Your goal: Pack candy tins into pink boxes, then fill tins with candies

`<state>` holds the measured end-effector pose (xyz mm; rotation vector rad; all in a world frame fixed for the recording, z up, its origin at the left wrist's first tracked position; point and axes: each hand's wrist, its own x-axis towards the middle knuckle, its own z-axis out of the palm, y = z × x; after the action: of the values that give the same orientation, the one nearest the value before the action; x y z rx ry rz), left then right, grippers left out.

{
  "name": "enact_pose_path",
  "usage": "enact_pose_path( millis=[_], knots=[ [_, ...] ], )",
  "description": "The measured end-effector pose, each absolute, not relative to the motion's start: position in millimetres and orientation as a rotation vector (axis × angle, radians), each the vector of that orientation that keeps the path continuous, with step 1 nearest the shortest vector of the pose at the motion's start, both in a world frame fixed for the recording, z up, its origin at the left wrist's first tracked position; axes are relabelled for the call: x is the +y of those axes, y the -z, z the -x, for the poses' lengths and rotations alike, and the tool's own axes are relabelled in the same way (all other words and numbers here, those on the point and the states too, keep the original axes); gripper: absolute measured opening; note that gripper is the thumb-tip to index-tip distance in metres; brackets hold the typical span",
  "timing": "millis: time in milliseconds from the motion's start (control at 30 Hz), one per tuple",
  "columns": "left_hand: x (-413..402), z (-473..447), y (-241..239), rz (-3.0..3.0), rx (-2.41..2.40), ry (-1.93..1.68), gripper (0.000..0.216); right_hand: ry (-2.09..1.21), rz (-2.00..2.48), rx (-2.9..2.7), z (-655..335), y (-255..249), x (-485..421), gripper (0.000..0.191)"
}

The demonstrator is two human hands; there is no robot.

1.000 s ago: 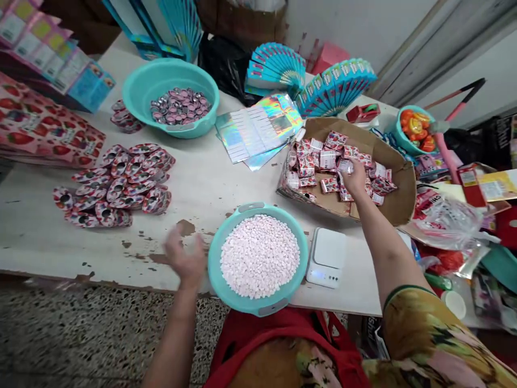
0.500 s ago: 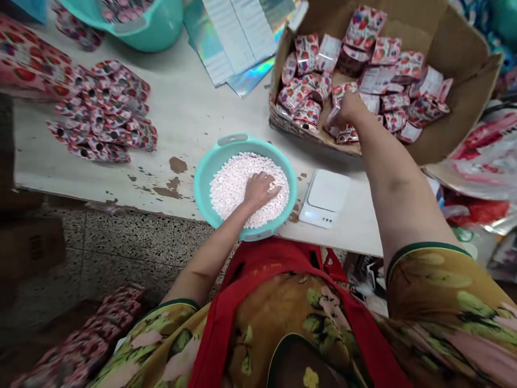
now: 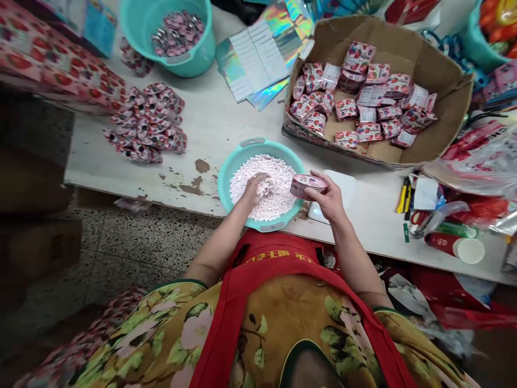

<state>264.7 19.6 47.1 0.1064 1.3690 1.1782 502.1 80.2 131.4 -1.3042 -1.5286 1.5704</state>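
Note:
My left hand (image 3: 256, 189) is cupped in the teal basin (image 3: 242, 151) of small white-pink candies (image 3: 278, 172), fingers curled around a scoop of them. My right hand (image 3: 329, 196) holds a small strawberry-printed packet (image 3: 307, 186) with its mouth up, just over the basin's right rim. Under that hand lies a small white scale (image 3: 343, 186), partly hidden.
A cardboard box (image 3: 428, 59) of strawberry packets (image 3: 363, 102) stands behind. A pile of flat packets (image 3: 149, 124) lies at left, a teal tub of lids (image 3: 177, 35) and holographic sheets (image 3: 262, 59) at back. Pens and a tube (image 3: 454, 245) clutter the right; the table edge runs near me.
My right hand left the cardboard box with one packet and came back to the basin's rim. My left hand stayed in the candies and curled. The view shifted.

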Motion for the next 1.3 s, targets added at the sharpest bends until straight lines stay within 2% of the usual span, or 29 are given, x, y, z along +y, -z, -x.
enact_pose_path(
  millis=[133,333,500,633,800,1000,1167,1300],
  knots=[
    [24.6,-255.5,-56.7,0.137,1.128,-1.192,0.037,-1.72,1.352,-1.378,-471.2,-116.2,65.5,0.056],
    [23.2,-249.2,-63.5,0.247,1.033,-1.229,0.024,-1.768,1.387,-1.258,-457.5,-96.3,66.1,0.069],
    [20.3,-248.3,-59.0,0.393,1.01,-1.227,0.027,-1.688,1.321,-1.19,-467.2,-98.8,73.8,0.061],
    [18.8,-246.6,-65.7,0.43,1.089,-1.135,0.029,-1.492,1.433,-1.33,-465.8,-111.7,77.5,0.071],
    [20.3,-241.6,-108.9,0.182,0.985,-1.202,0.032,-1.236,1.493,-1.594,-448.9,-115.1,62.6,0.057],
    [32.3,-256.9,-156.7,-0.016,0.939,-1.422,0.041,-1.476,1.365,-1.698,-411.5,-102.2,33.5,0.053],
    [36.9,-277.6,-142.2,-0.115,1.065,-1.687,0.032,-1.449,1.407,-1.789,-397.2,-101.1,26.2,0.045],
    [34.5,-273.6,-130.0,-0.122,1.184,-1.706,0.027,-1.421,1.424,-1.822,-391.3,-102.3,29.2,0.046]
  ],
)
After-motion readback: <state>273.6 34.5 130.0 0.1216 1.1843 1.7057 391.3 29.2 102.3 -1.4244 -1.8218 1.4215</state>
